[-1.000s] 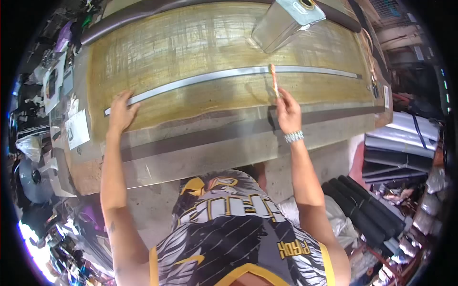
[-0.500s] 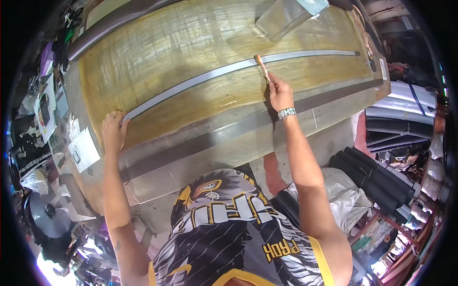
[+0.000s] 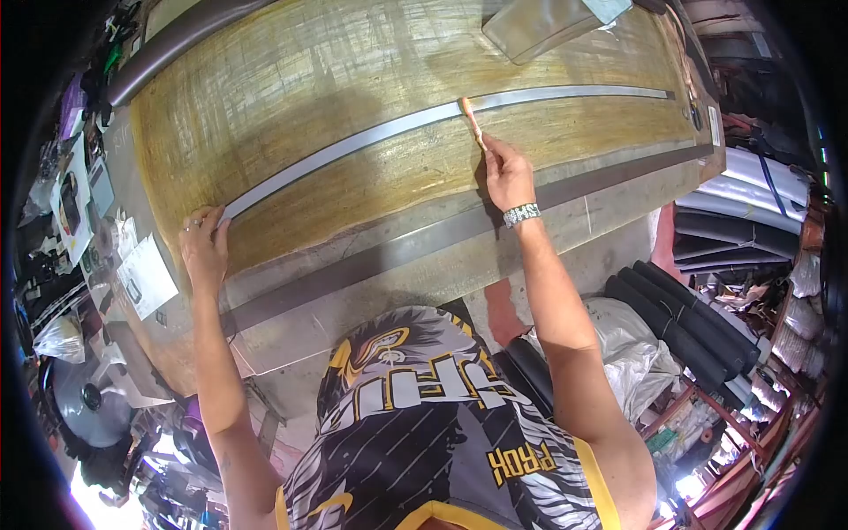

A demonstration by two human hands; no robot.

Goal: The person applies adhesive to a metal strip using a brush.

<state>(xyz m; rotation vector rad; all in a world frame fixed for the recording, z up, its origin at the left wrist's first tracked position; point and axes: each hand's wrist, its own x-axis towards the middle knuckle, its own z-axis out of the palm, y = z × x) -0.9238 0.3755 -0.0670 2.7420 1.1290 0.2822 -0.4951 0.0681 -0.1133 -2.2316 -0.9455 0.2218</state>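
A long, narrow grey strip [image 3: 353,147] with dark edges lies across the yellowish, stained work surface [image 3: 291,106]. My left hand [image 3: 205,246] is at the strip's left end, with thumb and fingers closed on it. In my right hand [image 3: 510,181] is a slim brush [image 3: 473,124], pinched by its handle. The brush's orange-brown head rests on the strip, a little right of its middle. A patterned band [image 3: 521,214] circles my right wrist.
A rectangular metal can [image 3: 539,28] stands beyond the strip. A dark roll [image 3: 190,42] lies along the far left edge, and a brown strip [image 3: 389,252] runs along the near edge. Papers [image 3: 146,276] lie at left. Black rolls [image 3: 680,322] are stacked lower right.
The brush in my right hand has moved a short way left along the strip. My left hand keeps its hold on the strip's end. The view has shifted slightly.
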